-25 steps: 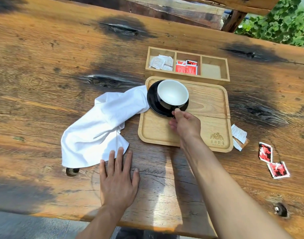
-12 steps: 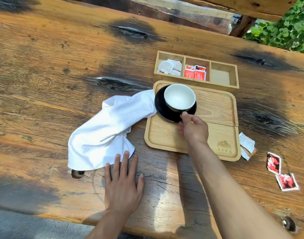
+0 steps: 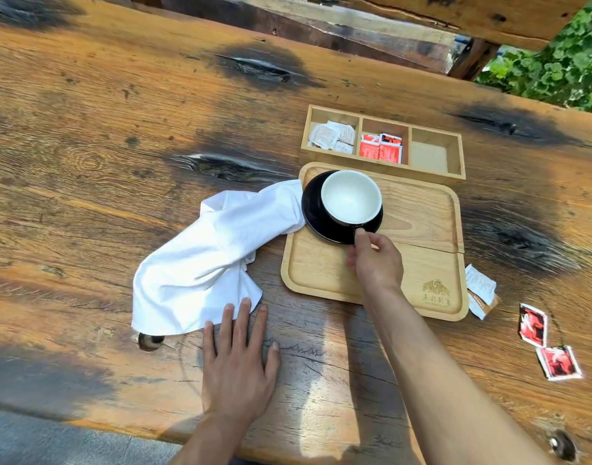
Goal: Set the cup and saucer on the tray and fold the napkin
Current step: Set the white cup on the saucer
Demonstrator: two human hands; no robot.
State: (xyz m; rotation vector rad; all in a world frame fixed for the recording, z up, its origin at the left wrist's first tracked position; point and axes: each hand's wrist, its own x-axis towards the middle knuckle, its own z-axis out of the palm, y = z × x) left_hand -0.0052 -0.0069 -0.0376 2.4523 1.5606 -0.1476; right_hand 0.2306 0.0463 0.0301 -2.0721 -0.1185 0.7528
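**Pinching the cup handle**

Our right hand pinched the cup handle; cup sat on its saucer in the tray's far-left corner, unmoved since a second before. Our left hand lay flat, fingertips touching the crumpled napkin (tray's engraved logo unreadable).

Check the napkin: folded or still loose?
Loose. The napkin lies crumpled on the table, one end over the tray edge.
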